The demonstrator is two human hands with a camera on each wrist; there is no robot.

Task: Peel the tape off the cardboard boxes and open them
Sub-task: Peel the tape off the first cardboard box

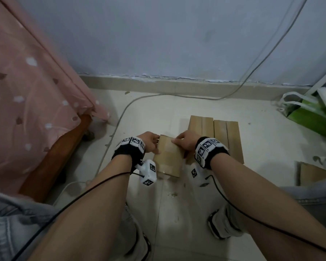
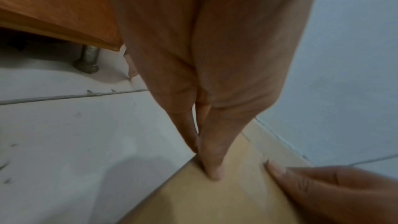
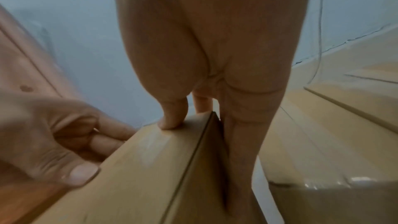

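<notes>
I hold a small brown cardboard box [image 1: 167, 157] just above the tiled floor, one hand on each side. My left hand [image 1: 151, 142] grips its upper left edge; the thumb [image 2: 213, 173] lies on the top face [image 2: 204, 198] and the fingers curl behind the edge. My right hand [image 1: 184, 143] grips the upper right part, its thumb [image 3: 172, 122] pressed on the top face [image 3: 150, 168] and its fingers down the right side. Glossy clear tape [image 3: 152, 144] shines on that face. The left hand [image 3: 53, 134] shows curled at the box's edge in the right wrist view.
Several more cardboard boxes [image 1: 226, 138] lie side by side on the floor just behind. Another piece of cardboard [image 1: 312, 174] lies at the right, beyond it a green bag [image 1: 312, 117]. A wooden bed frame [image 1: 55, 157] with pink cover stands left. A cable [image 1: 120, 119] crosses the floor.
</notes>
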